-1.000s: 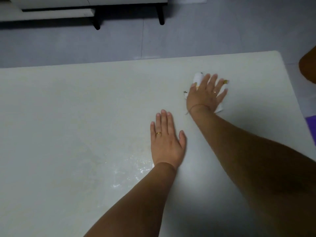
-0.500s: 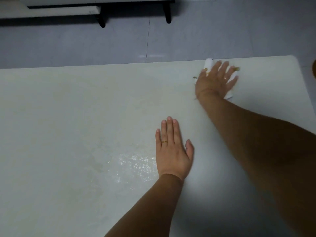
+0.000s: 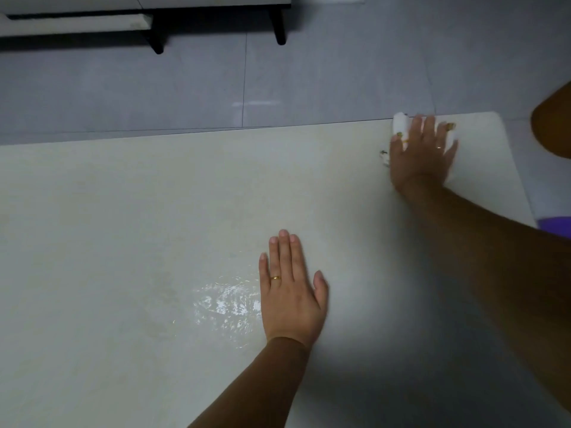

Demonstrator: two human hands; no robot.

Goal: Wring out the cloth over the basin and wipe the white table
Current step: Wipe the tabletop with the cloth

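My right hand (image 3: 421,149) presses flat on a white cloth (image 3: 400,122) at the far right corner of the white table (image 3: 123,242). The cloth is mostly hidden under the palm; only its far edge and a bit at the left side show. My left hand (image 3: 292,291) rests flat on the table's middle, fingers together, holding nothing. A wet, shiny patch (image 3: 225,304) lies just left of that hand. No basin is in view.
Grey tiled floor (image 3: 278,81) lies beyond the table's far edge. A low white cabinet on black legs (image 3: 154,23) stands at the top left. An orange-brown object (image 3: 553,128) and something purple (image 3: 556,227) sit past the table's right edge.
My right hand has slid the cloth away from me, from the table's right middle to its far right corner. My left hand has stayed flat in place.
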